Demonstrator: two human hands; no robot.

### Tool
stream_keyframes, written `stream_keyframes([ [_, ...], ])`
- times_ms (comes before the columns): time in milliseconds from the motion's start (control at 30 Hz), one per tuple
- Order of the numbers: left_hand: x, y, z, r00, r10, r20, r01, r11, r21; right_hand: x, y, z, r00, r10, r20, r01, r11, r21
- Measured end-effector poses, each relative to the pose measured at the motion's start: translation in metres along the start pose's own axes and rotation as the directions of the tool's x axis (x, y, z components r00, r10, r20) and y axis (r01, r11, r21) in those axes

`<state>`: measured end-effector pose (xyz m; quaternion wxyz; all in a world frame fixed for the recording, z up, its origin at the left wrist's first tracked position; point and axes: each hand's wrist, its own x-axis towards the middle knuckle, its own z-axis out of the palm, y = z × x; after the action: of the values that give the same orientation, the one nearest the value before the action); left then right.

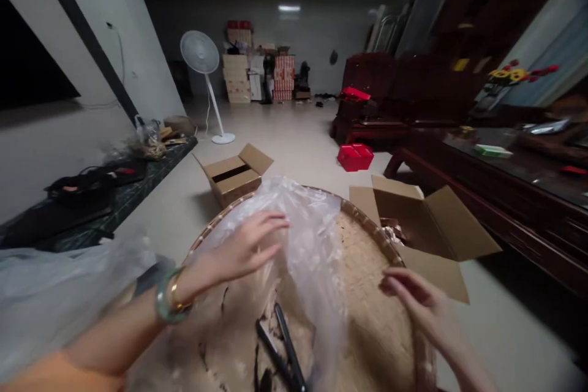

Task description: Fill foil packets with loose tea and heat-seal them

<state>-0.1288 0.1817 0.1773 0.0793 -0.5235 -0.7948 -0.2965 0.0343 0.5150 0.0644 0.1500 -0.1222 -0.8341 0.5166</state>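
A wide round woven bamboo tray (367, 318) fills the space in front of me. Crumpled clear plastic sheeting (316, 233) covers its far and middle part. My left hand (252, 242), with a green bangle and a gold one at the wrist, is over the sheeting with fingers stretched and apart. At the tray's right rim, my right hand (416, 303) has its fingertips pinched together; whether something small is between them is blurred. A tool with two black handles (285, 352) lies in the tray's near part, among thin dark twig-like bits.
An open cardboard box (422, 226) stands just right of the tray, with shiny brown wrapping inside. Another open box (232, 174) sits beyond it at left. Farther off are a white standing fan (201, 54), a red box (355, 157) and a dark wooden table (468, 177).
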Motion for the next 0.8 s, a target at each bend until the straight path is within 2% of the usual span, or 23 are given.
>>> stream_keyframes([
  [33,-0.028,-0.012,-0.002,0.990,-0.103,-0.097,0.109,0.992,0.065,-0.020,-0.021,0.021,0.995,-0.011,0.100,0.009,1.000,0.025],
  [67,-0.054,-0.025,0.000,0.960,-0.221,-0.173,0.241,0.965,0.106,-0.038,-0.041,0.043,0.975,-0.031,0.222,0.027,0.999,0.024],
  [133,-0.095,-0.046,0.014,0.894,-0.388,-0.223,0.427,0.889,0.166,-0.066,-0.073,0.088,0.894,-0.021,0.448,0.036,0.999,-0.025],
  [167,-0.110,-0.054,0.024,0.871,-0.430,-0.237,0.479,0.851,0.216,-0.075,-0.083,0.110,0.863,0.016,0.504,0.024,0.997,-0.072],
  [200,-0.121,-0.060,0.035,0.843,-0.459,-0.280,0.530,0.800,0.281,-0.083,-0.088,0.131,0.855,0.050,0.515,0.027,0.990,-0.140],
  [233,-0.129,-0.065,0.043,0.813,-0.479,-0.332,0.575,0.750,0.328,-0.090,-0.088,0.150,0.869,0.085,0.488,0.043,0.969,-0.244],
  [300,-0.133,-0.076,0.055,0.784,-0.489,-0.382,0.613,0.707,0.352,-0.101,-0.077,0.181,0.895,0.151,0.419,0.075,0.876,-0.477],
  [367,-0.127,-0.089,0.058,0.784,-0.493,-0.378,0.603,0.750,0.273,-0.110,-0.056,0.201,0.902,0.187,0.390,0.105,0.780,-0.616],
  [400,-0.122,-0.097,0.058,0.786,-0.496,-0.369,0.590,0.780,0.207,-0.114,-0.044,0.207,0.901,0.184,0.392,0.122,0.760,-0.638],
  [467,-0.111,-0.113,0.060,0.772,-0.528,-0.354,0.583,0.810,0.062,-0.119,-0.018,0.209,0.915,0.132,0.382,0.156,0.757,-0.635],
  [533,-0.101,-0.123,0.068,0.751,-0.581,-0.315,0.597,0.800,-0.054,-0.121,0.009,0.200,0.954,0.055,0.294,0.154,0.754,-0.639],
  [633,-0.092,-0.127,0.093,0.737,-0.614,-0.283,0.611,0.784,-0.108,-0.116,0.045,0.168,0.995,-0.071,0.074,0.102,0.726,-0.679],
  [733,-0.092,-0.126,0.120,0.719,-0.636,-0.281,0.625,0.768,-0.138,-0.105,0.070,0.127,0.989,-0.146,-0.007,0.098,0.695,-0.712],
  [800,-0.097,-0.126,0.129,0.705,-0.647,-0.290,0.636,0.758,-0.147,-0.099,0.073,0.106,0.992,-0.127,-0.027,0.068,0.688,-0.723],
])
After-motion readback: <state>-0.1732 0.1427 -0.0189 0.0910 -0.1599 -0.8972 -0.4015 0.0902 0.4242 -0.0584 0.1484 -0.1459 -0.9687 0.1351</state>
